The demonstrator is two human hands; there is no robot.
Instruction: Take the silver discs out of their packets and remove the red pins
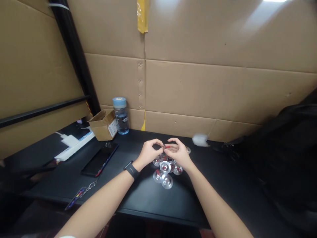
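Note:
My left hand [151, 151], with a dark watch [132, 170] on its wrist, has its thumb and forefinger pinched on a thin piece seen edge-on, apparently a silver metal disc. My right hand [180, 154] meets it from the other side. Its thumb touches the same piece, and a small red bit [167, 146] shows by its curved fingers. Below both hands several shiny round metal discs [166, 181] with raised centres lie overlapping on the black table [141, 193]. Many carry red parts. One more disc [188, 150] lies partly hidden behind my right hand.
To the left are a phone [100, 160], a keychain [81, 195], a white power strip [74, 147], an open cardboard box [102, 127] and a blue-capped bottle [121, 117]. A white crumpled item [200, 140] lies near the cardboard wall [198, 89]. A black bag [284, 158] stands right.

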